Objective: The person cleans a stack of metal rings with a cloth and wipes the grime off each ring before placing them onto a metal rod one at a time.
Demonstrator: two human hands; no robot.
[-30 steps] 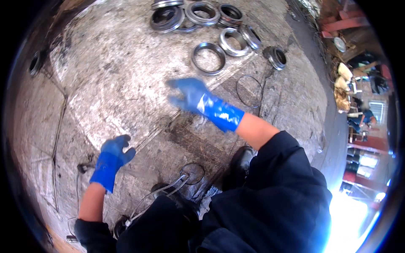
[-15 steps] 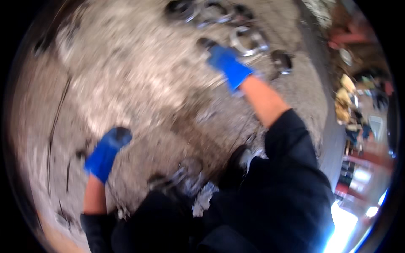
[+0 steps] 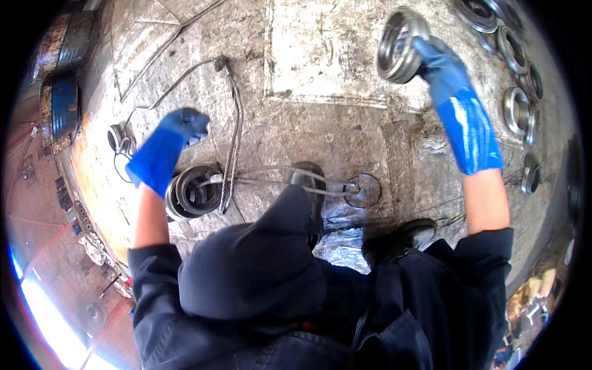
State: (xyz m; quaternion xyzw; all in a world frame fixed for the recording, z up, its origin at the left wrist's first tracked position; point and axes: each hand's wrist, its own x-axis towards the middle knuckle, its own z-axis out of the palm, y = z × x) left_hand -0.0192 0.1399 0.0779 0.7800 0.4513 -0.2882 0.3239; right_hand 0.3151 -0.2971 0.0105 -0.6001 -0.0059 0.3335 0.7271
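Note:
My right hand [image 3: 438, 65], in a blue rubber glove, grips a thick grooved steel ring [image 3: 394, 46] by its right side. The ring is tilted on edge, its opening turned to the left. My left hand [image 3: 183, 128], gloved the same way, has its fingers curled in, and nothing shows in it. Just below that hand lie steel rings [image 3: 176, 196] grouped together. A wire rope sling [image 3: 235, 123] runs beside and over them. Its far end reaches a thin round hoop [image 3: 377, 185] on the floor between my boots.
Several steel rings [image 3: 517, 112] lie along the right edge. A smaller ring [image 3: 115, 137] sits at the left. Blue drums [image 3: 60, 108] stand at the far left. My boots [image 3: 401, 239] rest on the stained floor, next to crumpled silvery sheeting [image 3: 344, 246].
The view has swung, so the loose rings now appear farther right. My right hand now holds a steel ring away from them. My left hand now shows above the roped rings.

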